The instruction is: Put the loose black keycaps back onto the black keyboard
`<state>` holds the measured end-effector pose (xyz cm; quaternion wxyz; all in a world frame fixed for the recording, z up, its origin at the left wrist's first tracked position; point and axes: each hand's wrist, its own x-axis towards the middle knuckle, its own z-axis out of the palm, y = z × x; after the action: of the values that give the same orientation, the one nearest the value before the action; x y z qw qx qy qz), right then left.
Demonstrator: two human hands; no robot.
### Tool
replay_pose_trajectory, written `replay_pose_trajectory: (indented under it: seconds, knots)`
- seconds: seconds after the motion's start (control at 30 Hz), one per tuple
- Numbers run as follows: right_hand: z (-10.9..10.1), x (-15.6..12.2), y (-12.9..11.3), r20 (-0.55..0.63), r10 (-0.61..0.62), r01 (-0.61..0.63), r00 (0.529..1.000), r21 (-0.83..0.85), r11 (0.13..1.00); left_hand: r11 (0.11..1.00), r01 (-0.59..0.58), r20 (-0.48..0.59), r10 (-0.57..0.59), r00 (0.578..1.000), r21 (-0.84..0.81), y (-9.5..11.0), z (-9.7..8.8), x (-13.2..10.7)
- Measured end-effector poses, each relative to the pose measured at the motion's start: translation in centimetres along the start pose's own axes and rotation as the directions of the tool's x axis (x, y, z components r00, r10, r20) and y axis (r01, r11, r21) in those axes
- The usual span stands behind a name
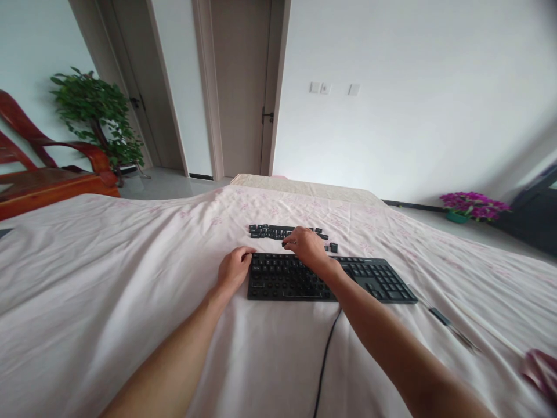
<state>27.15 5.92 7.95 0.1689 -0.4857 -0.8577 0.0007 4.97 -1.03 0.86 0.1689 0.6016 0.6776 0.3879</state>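
A black computer keyboard lies on the pale cloth, and its lower left part has bare sockets where keycaps are off. My left hand is closed at the keyboard's upper left corner, its fingers pressed against the edge. Above the keyboard, my right hand pinches a small black keycap between thumb and fingers. Loose keycaps lie in rows just beyond the keyboard, partly hidden behind my right hand. One more keycap sits to the right of that hand.
The keyboard's cable runs toward me over the pink-white cloth. To the right lies a tool with a dark handle and thin metal prongs. A dark pink cloth is at the right edge. A wooden chair stands at left.
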Motion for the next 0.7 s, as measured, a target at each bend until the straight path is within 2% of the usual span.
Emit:
replay_pose_trajectory:
  seconds: [0.1,0.27,0.7]
  knots:
    - [-0.5,-2.7,0.7,-0.005,0.004,-0.003,1.000,0.122,0.992,1.000,0.001,0.002,-0.001,1.000,0.008,0.2,-0.1,-0.1]
    - [-0.3,-6.1,1.0,0.027,-0.017,0.012,0.999,0.151,0.988,1.000,-0.007,-0.006,0.007,1.000,0.019,0.2,-0.2,-0.2]
    - [-0.8,-6.6,-0.5,0.049,-0.108,0.107,0.993,0.033,0.994,1.000,-0.010,-0.009,0.010,1.000,0.018,0.2,-0.1,-0.2]
